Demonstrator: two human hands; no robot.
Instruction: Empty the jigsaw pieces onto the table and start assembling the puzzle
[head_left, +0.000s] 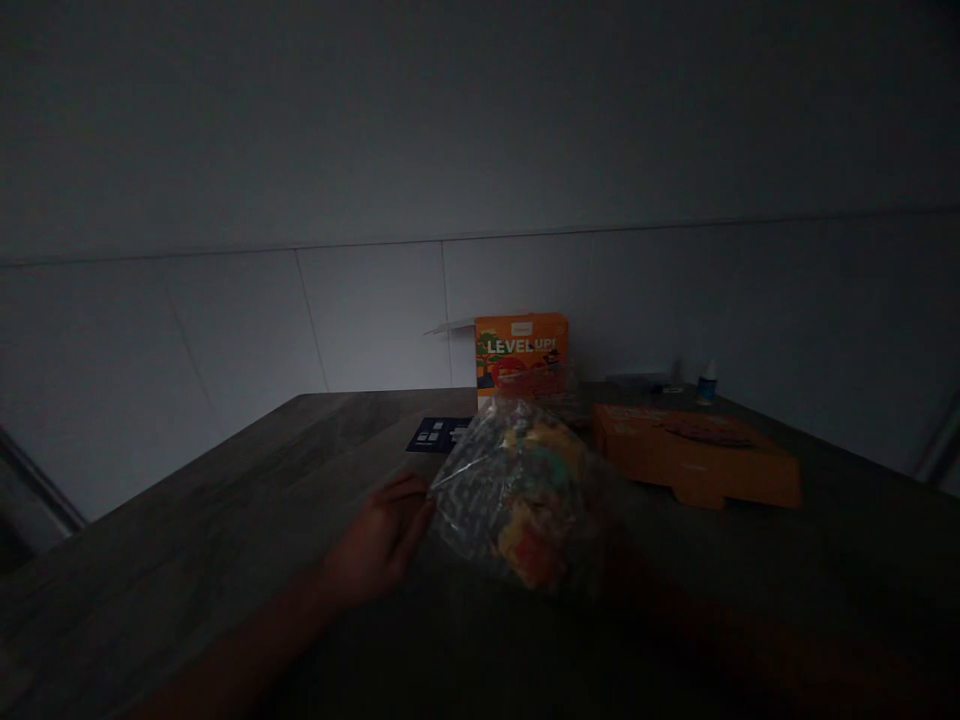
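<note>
A clear plastic bag (480, 490) with colourful pieces (534, 548) inside, in yellow, red and green, is in front of me above the table. My left hand (382, 535) is closed, pinching the bag's left edge between thumb and fingers. On the bag's other side, my right hand (619, 545) is lost in deep shadow. Only a faint trace of the right forearm shows at the lower right, and its fingers cannot be made out. Darkness and blur hide what exactly the pieces are.
An orange "LEVEL UP!" box (522, 355) stands behind the bag, its flap sticking out leftward. Right of it lies a flat orange box (694, 455). A small bottle (706, 384) is at the back right. A dark printed card (431, 435) lies on the grey table (247, 490).
</note>
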